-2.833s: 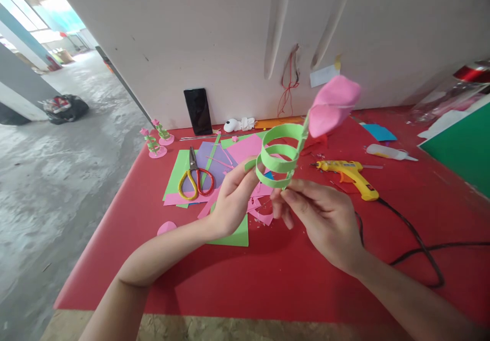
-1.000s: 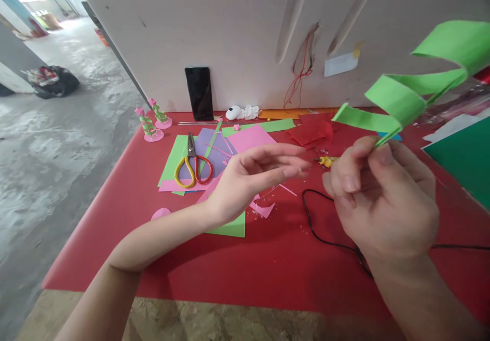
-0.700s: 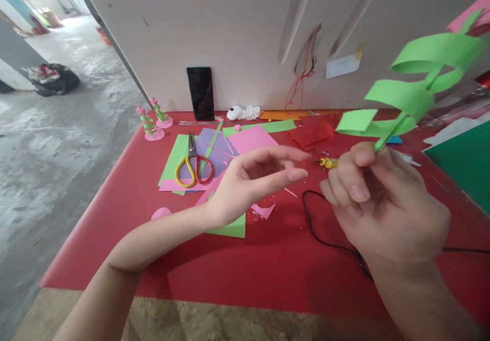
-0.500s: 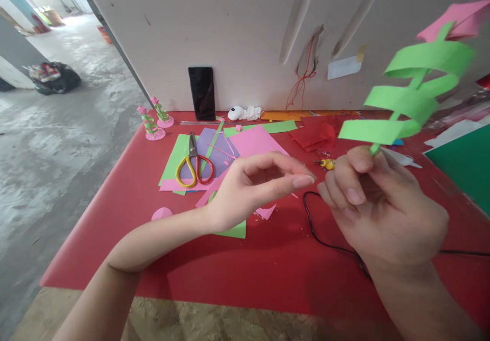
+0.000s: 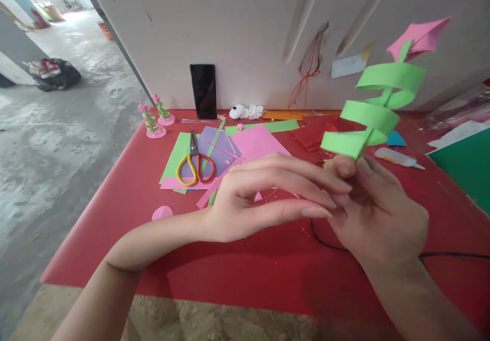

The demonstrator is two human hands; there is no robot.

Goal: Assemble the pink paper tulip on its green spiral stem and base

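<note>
My right hand [image 5: 377, 211] pinches the lower end of a paper flower's stem, held up over the red table [image 5: 237, 274]. The flower has a green spiral strip [image 5: 377, 111] wound round the stem and a pink bud [image 5: 419, 37] on top. My left hand [image 5: 268, 195] is stretched out flat, its fingers reaching across to touch the fingers of my right hand just below the spiral. It holds nothing.
Coloured paper sheets [image 5: 245, 144] and scissors [image 5: 193, 165] lie mid-table, with a pink disc [image 5: 162, 212] nearer me. Two finished small paper flowers [image 5: 155, 119] stand back left. A black phone [image 5: 203, 91] leans on the wall. A glue bottle [image 5: 398, 157], a black cable [image 5: 451, 254] and green card [image 5: 465, 162] lie right.
My right hand brought the flower back in from the right and lower, with its bud now in view. My left hand stretched out and moved right to meet the right hand.
</note>
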